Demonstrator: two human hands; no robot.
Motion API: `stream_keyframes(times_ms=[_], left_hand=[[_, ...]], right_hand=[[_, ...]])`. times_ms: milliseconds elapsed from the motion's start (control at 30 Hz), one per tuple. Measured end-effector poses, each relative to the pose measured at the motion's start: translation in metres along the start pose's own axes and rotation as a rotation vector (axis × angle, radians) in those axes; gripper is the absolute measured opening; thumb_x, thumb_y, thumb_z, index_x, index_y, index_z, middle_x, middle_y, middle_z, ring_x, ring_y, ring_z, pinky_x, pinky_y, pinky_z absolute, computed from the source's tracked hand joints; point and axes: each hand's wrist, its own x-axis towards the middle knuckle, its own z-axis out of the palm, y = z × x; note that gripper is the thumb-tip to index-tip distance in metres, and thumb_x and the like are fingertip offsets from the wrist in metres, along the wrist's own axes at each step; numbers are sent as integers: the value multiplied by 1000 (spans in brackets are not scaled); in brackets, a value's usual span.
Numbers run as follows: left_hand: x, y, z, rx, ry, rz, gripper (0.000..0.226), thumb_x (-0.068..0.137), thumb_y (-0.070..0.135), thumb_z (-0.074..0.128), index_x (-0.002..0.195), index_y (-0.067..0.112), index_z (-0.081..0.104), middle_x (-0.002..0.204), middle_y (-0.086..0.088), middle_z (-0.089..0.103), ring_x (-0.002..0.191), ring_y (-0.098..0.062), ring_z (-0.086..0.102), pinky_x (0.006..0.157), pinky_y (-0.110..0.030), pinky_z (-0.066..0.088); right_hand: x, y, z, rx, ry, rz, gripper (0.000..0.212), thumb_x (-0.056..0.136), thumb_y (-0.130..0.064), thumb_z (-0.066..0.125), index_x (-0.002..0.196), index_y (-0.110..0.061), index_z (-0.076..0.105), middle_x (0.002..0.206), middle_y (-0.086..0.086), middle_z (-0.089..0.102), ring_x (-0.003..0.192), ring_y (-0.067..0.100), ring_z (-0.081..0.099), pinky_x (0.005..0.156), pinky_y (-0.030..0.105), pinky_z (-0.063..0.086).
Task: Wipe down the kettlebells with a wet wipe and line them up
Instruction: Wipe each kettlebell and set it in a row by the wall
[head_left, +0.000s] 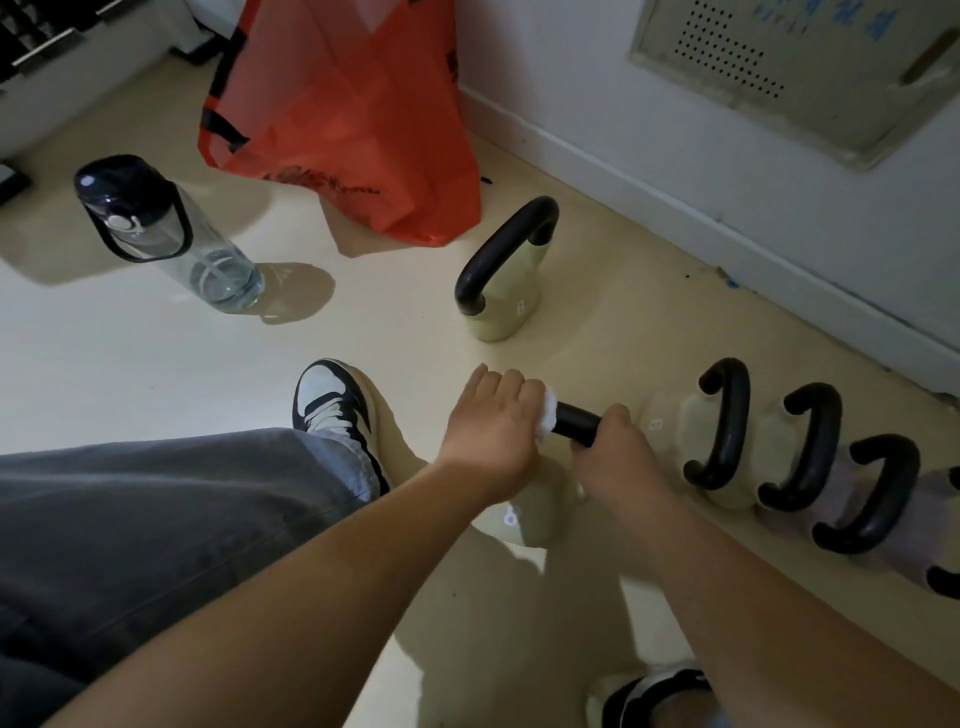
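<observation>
The person is crouching on the pale floor (130, 364) and working on the kettlebell (519, 525) right in front of them, a pale green one with an "8" on its side. It is standing on the floor between their two feet, just left of the row along the wall.

The left hand (488, 426) is curling tightly round one end of the black handle (576, 423), with a white wet wipe (546, 415) bunched under the fingers and poking out on the handle side. The right hand (615, 457) is gripping the other end of the same handle, fingers wrapped round it, holding nothing else. Only a short stretch of bare handle is showing between the two fists.

To the right, a row of kettlebells (719, 431) is standing close together beside the white skirting, handles all turned the same way; the nearest is pale green like the one being held, and one further along looks lilac. A lone kettlebell (501, 317), pale green with a black handle, is standing apart from them nearer the orange plastic bag (337, 119).

A clear water bottle (171, 234) with a dark lid is standing on the floor to the left. A dark-and-white sneaker (335, 410) is sticking out from under grey trousers (156, 509), and the other sneaker (649, 693) is showing at the bottom edge. A perforated panel (779, 67) is sitting in the wall above.
</observation>
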Motion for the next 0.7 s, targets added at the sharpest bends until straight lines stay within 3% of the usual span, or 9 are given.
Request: stream_keyframes(times_ms=[67,167,233,333,400,500,567,633,700], left_hand=[[-9,-27,1,-66,-26,-43,32,82,14,49,113,23,56,101,1,57,90,-23,48,85,-34,42],[-28,-38,-5,-447,-140,-457,34,85,16,47,118,25,51,112,0,57,103,-23,55,86,-39,48],[-26,-18,-6,-543,-119,-560,37,85,14,45,119,30,50,112,3,52,103,-20,54,85,-32,47],[-13,3,-1,-153,-1,-325,35,85,14,40,118,16,52,107,-6,51,98,-28,49,87,-34,41],[-5,10,0,49,-2,-151,33,82,14,38,112,13,52,105,-7,51,104,-31,48,105,-40,35],[-9,18,1,153,-20,96,48,82,13,48,130,11,50,116,-6,52,122,-31,44,125,-48,9],[-12,3,-3,160,-52,232,64,81,13,55,143,11,42,124,-5,52,124,-28,43,126,-47,8],[-14,-28,-10,139,-113,159,64,84,17,61,145,14,41,127,-4,56,123,-26,48,125,-44,15],[-25,-47,-22,113,-199,-114,44,96,31,53,136,15,47,122,-5,60,115,-27,54,116,-41,30]], right_hand=[[-2,-1,-1,-8,-8,-16,25,100,-22,60,110,-8,42,112,17,63,96,34,63,70,35,44],[-3,-1,-3,-10,-12,-19,27,99,-22,61,111,-6,43,112,17,64,96,34,64,71,35,46],[-3,-1,-3,-11,-5,-3,28,99,-22,61,114,-5,44,112,17,64,99,35,65,72,36,47],[-3,2,-2,-12,6,24,28,100,-22,60,116,-5,44,107,13,61,102,36,65,73,35,46],[-4,3,-2,-17,7,8,26,100,-21,59,114,-5,44,99,10,57,97,35,64,71,34,44],[-7,4,-3,-39,7,-30,19,100,-19,57,106,-8,42,90,6,58,76,24,58,59,32,40],[-8,4,-3,-59,3,-58,18,100,-18,56,103,-9,41,86,6,56,68,18,54,52,30,36],[-11,3,-4,-78,0,-77,20,100,-17,57,105,-9,40,90,8,57,75,24,59,58,31,41],[-12,2,-5,-83,6,-59,21,100,-17,57,107,-10,39,96,10,58,82,28,60,66,34,45]])
